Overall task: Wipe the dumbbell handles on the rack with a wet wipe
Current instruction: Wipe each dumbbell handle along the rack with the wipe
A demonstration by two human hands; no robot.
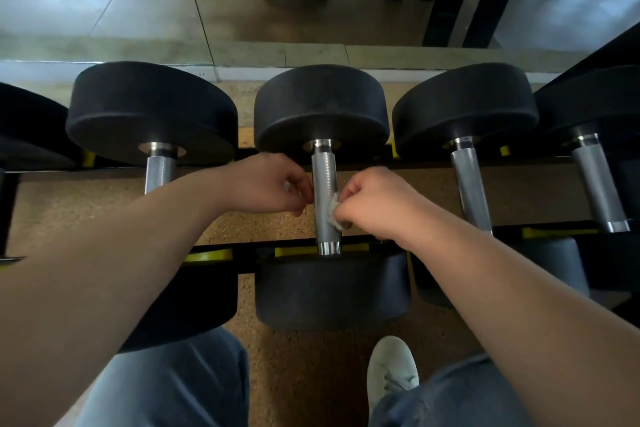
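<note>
Reaching over the rack [211, 255], we press a wet wipe [333, 212] to the right flank of the middle dumbbell handle [322, 170], whose long axis runs straight away from us between its two black weights. Our right hand [375, 201] is the working one, fingers pinched tight on the wipe. Our left hand [266, 184] sits touching the handle's opposite side, fingers curled; whether they hold anything we cannot tell. In our judgement the next stroke runs lengthwise along the handle.
</note>
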